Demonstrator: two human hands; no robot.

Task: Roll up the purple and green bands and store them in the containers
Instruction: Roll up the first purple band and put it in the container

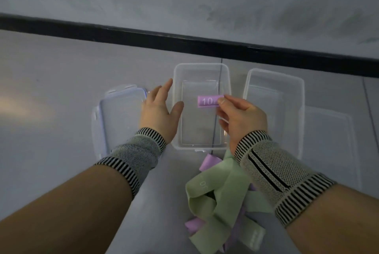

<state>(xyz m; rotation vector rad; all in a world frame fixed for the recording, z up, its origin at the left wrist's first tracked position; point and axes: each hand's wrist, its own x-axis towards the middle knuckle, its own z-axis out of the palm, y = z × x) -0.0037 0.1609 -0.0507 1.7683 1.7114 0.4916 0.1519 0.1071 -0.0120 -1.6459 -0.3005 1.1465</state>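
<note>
My right hand [241,119] pinches a rolled purple band [207,101] marked "10" between thumb and forefinger, above the inside of the middle clear container [178,89]. With fingers straight, my left hand [161,111] hovers at that container's left wall. Near me lies a heap of loose green bands [215,196] tangled with loose purple bands [193,225]. A second clear container [295,89] stands to the right and looks empty.
One clear lid [114,118] with blue clips lies left of the middle container, partly under my left hand. Another lid [336,141] lies at the far right. Everything sits on a grey floor; a black strip [184,38] runs along the wall behind.
</note>
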